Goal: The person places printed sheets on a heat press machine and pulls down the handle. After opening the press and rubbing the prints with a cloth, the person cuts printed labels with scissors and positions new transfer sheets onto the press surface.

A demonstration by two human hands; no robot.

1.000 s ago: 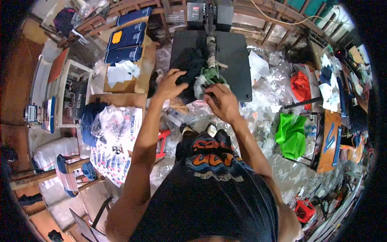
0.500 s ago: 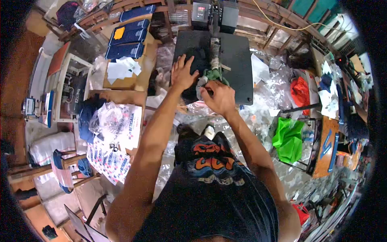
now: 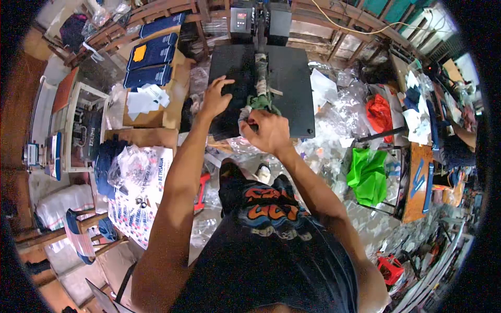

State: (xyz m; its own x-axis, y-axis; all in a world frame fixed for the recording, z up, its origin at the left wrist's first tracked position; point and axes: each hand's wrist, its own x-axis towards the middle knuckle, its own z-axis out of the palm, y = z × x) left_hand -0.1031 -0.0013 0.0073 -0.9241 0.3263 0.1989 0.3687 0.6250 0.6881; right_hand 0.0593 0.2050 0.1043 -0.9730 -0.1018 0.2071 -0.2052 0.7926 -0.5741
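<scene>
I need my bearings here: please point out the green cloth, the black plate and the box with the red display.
Green cloth [image 3: 259, 101], head view: on its visible folds.
Black plate [image 3: 288, 78], head view: on the bare right half of its top.
Box with the red display [image 3: 241, 22], head view: on its front face.

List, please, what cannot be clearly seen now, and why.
Right hand's grip: head view, back of the hand hides fingertips at the wrapped handle.
Left hand: head view, its underside is hidden, so contact with the black plate is unclear.
Red display: head view, digits too small.
Another person's arm: head view, cut off by dark rim.
</scene>
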